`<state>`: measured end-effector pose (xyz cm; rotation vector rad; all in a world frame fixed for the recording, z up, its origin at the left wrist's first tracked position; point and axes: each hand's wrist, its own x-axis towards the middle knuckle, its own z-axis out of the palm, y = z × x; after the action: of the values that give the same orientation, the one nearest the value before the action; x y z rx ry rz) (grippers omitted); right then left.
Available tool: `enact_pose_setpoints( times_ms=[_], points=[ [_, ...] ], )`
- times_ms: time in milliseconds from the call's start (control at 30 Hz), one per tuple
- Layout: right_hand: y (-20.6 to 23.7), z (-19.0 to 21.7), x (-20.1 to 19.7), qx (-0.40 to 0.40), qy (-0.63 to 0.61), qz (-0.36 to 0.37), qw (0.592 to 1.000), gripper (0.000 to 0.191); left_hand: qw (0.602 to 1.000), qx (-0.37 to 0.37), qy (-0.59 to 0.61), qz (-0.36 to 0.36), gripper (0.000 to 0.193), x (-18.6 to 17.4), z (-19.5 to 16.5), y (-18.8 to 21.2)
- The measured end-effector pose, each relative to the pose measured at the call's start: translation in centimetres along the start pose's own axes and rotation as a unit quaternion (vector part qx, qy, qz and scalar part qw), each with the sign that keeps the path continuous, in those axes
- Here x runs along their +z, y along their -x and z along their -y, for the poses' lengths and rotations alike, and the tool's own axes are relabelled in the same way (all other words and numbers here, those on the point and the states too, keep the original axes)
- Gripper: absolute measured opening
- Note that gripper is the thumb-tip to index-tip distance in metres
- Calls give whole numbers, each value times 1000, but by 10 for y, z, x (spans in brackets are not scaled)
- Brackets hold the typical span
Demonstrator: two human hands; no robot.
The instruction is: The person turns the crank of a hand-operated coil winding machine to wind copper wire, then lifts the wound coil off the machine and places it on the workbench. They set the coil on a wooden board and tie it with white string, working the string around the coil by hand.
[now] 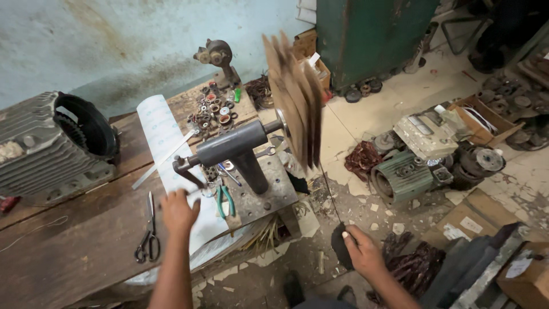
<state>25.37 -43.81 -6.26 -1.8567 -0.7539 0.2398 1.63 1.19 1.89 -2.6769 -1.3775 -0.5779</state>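
Left hand (178,210) closed on the dark metal crank handle (186,170) of the grey winding stand (237,150). Right hand (361,249) pinches a thin wire (330,194), which rises to the blurred brown wooden former (294,94) above. Brown cardboard box with white label (523,273) right of right hand.

i'm looking down into a motor repair workshop. a worn wooden surface (86,229) carries a finned motor housing (51,143) at 9 o'clock, scissors (148,237), pliers (225,200) and a hand-cranked winding stand (240,149). at 3 o'clock, dismantled motors (409,171) and copper coils (360,157) lie on the littered floor (354,120).
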Motion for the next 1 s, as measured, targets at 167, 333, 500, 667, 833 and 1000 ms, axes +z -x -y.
enact_pose_setpoints(
  times_ms=[167, 333, 500, 667, 833, 1000],
  points=[
    [-1, -3, -2, 35, -2, 21, 999, 19, 996, -90, 1, -26, 23, -129, -20, 94],
    [-1, 5, -7, -8, -5, -9, 1000, 19, 981, -33, -71, -179, 23, -198, -3, -7],
    [-9, 7, -4, 15, 41, 0, 999, 19, 988, -26, 48, -143, 39, -157, 22, -166],
    [-7, 12, 3, 60, -17, 32, 998, 18, 997, 35, -2, -63, 53, -41, 19, -170],
    [-2, 19, -2, 78, -5, 34, 996, 18, 999, 21, -44, 20, 59, 8, 8, -24],
    [-2, 23, -6, 16, -7, -7, 1000, 20, 999, -38, 1, -2, 31, -101, -13, 93]
  ],
)
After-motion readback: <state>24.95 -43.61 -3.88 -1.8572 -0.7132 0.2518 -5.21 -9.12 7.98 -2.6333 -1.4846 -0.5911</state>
